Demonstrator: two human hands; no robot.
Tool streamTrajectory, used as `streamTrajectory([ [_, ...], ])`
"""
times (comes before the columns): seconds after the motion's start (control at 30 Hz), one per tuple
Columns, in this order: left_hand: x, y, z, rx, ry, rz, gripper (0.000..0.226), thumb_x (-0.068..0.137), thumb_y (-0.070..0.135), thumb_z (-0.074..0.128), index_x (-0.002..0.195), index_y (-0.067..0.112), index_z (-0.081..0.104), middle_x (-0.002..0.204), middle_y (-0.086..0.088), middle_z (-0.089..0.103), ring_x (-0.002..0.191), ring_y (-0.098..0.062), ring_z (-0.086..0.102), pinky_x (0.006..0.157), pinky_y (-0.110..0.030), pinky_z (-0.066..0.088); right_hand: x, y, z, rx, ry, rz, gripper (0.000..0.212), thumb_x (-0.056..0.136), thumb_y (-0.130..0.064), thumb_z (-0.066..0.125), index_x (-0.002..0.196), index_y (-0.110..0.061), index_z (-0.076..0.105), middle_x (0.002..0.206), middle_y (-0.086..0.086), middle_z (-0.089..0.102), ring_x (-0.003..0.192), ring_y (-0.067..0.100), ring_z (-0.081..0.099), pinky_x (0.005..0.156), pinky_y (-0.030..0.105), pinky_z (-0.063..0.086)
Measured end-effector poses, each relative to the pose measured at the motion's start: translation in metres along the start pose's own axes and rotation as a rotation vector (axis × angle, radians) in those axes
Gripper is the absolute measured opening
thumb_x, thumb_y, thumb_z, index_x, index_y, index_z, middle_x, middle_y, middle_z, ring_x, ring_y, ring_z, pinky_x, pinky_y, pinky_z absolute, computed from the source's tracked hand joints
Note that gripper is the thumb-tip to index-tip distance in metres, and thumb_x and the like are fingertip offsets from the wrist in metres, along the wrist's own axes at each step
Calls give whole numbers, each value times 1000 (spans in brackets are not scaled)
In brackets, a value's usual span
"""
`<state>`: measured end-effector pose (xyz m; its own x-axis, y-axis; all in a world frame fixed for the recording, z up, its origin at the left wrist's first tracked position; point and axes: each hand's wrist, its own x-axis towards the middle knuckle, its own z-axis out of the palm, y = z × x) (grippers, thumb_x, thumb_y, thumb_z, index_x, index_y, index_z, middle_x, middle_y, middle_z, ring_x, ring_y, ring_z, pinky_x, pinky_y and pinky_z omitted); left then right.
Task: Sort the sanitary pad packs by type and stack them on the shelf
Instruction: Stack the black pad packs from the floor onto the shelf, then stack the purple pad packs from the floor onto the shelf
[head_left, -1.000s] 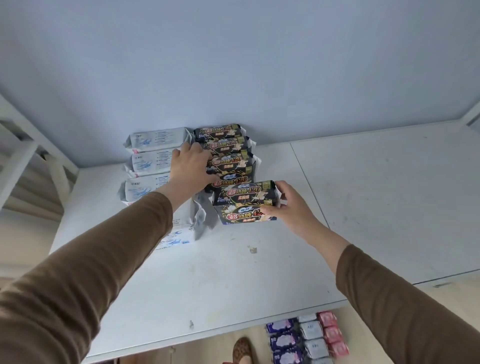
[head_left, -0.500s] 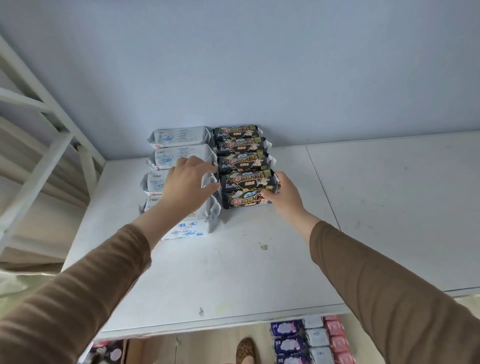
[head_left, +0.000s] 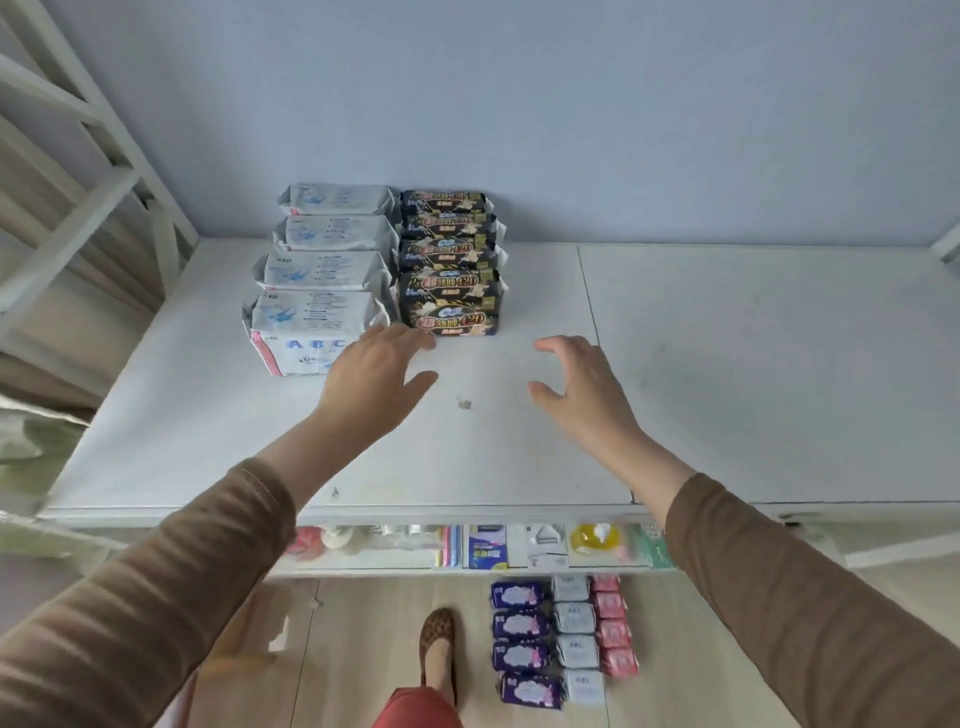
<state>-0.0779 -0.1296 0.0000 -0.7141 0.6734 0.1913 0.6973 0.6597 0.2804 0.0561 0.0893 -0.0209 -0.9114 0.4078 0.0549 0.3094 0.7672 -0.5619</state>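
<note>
Two rows of pad packs stand side by side on the white shelf (head_left: 727, 395), running back to the wall. The left row is several white packs (head_left: 317, 306) with blue print. The right row is several black packs (head_left: 451, 299) with gold and red lettering. My left hand (head_left: 376, 374) hovers open just in front of the nearest white pack, fingers spread, holding nothing. My right hand (head_left: 576, 384) hovers open to the right of the black row's front, apart from it. On the floor below lie purple packs (head_left: 522, 642), grey-white packs (head_left: 574, 636) and pink packs (head_left: 613, 623) in columns.
A white diagonal frame (head_left: 88, 156) rises at the shelf's left end. A lower shelf (head_left: 467, 548) under the front edge holds small mixed goods. A small scrap (head_left: 464, 404) lies on the shelf between my hands. My shoe (head_left: 438, 644) stands on the wooden floor.
Both hands have let go of the packs and drawn back toward me. The black front packs now sit flush in their row. The camera has tilted down, showing the floor.
</note>
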Motion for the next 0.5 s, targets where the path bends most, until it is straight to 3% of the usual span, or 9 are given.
streamTrajectory([
  [0.2, -97, 69, 31, 6, -48, -72, 35, 90, 38, 64, 123, 26, 60, 113, 7, 62, 104, -18, 53, 72, -33, 46, -99, 42, -17, -61, -76, -139, 41, 91, -27, 65, 130, -20, 54, 132, -2, 52, 123, 19, 44, 94, 28, 37],
  [0.3, -142, 98, 47, -16, -99, -86, 35, 91, 36, 63, 123, 25, 60, 115, 7, 62, 106, -18, 53, 75, -36, 50, -147, 62, -10, -66, -83, -178, 40, 91, -30, 65, 128, -21, 55, 129, -4, 54, 119, 16, 45, 91, 23, 33],
  [0.5, -215, 114, 94, -34, -239, -127, 35, 90, 35, 64, 123, 25, 61, 116, 5, 63, 111, -21, 53, 77, -38, 50, -223, 96, 31, -58, -177, -112, 40, 91, -31, 65, 128, -22, 54, 127, -2, 54, 119, 20, 47, 95, 32, 40],
])
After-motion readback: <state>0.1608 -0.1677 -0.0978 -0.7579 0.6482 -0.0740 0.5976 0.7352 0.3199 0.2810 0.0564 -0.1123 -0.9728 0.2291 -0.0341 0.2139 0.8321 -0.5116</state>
